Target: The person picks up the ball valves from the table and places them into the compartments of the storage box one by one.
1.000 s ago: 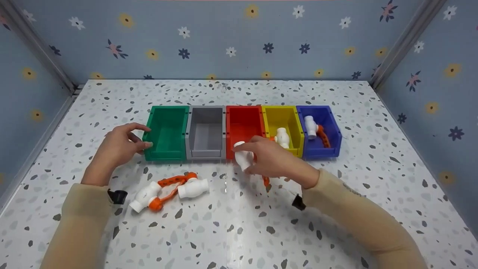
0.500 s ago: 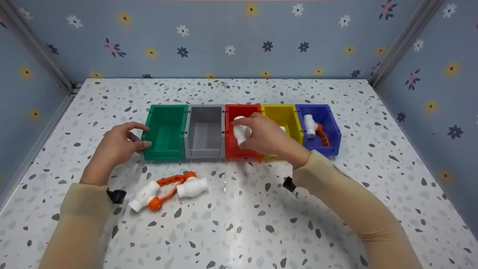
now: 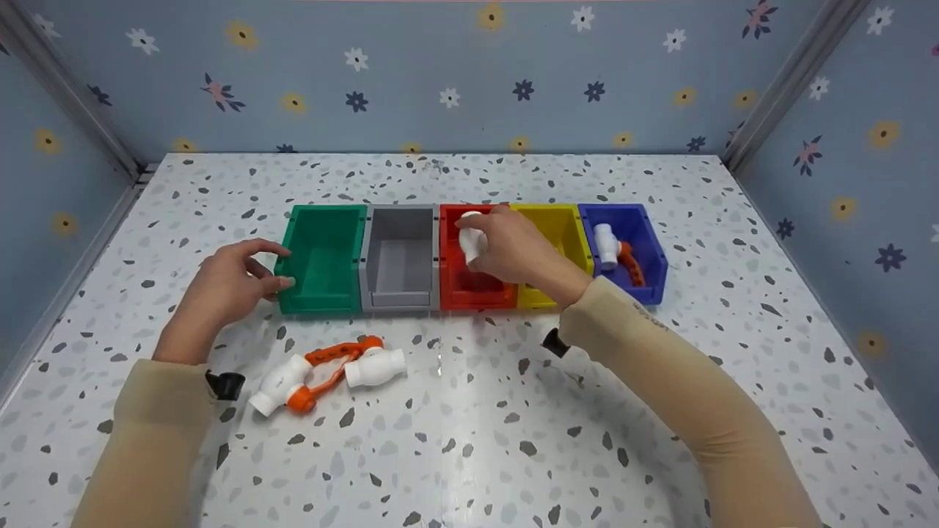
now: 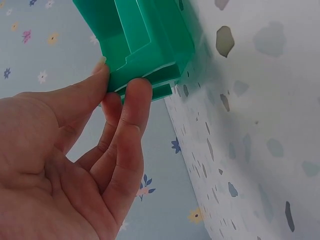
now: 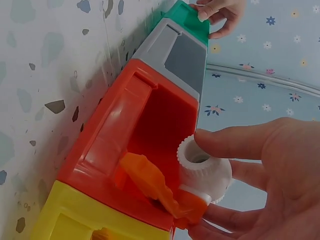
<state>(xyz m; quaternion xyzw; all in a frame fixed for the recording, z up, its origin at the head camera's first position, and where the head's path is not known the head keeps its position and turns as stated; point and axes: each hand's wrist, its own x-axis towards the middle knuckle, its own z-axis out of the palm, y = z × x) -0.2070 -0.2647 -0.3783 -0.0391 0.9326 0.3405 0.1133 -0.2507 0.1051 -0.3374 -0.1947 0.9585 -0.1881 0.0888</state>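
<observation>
My right hand (image 3: pixel 513 246) holds a white plastic ball valve (image 5: pixel 205 167) over the red bin (image 3: pixel 477 297), its orange handle (image 5: pixel 147 180) reaching down into the bin. Thumb and fingers are on either side of the white body. At the left end of the row, my left hand (image 3: pixel 235 282) pinches the side wall of the green bin (image 4: pixel 165 37) between thumb and fingers. Two more ball valves, the left one (image 3: pixel 280 385) and the right one (image 3: pixel 375 368), lie on the table before the green and grey bins, their orange handles crossing.
Between green and red stands a grey bin (image 3: pixel 401 268). The yellow bin (image 3: pixel 543 214) is partly covered by my right hand. A ball valve (image 3: pixel 607 246) lies in the blue bin (image 3: pixel 649 293) at the right end. Patterned walls (image 3: pixel 469 73) enclose the speckled table (image 3: pixel 469 455).
My right hand has carried the ball valve from in front of the bins up and away from me, over the red bin. My left hand stays on the green bin.
</observation>
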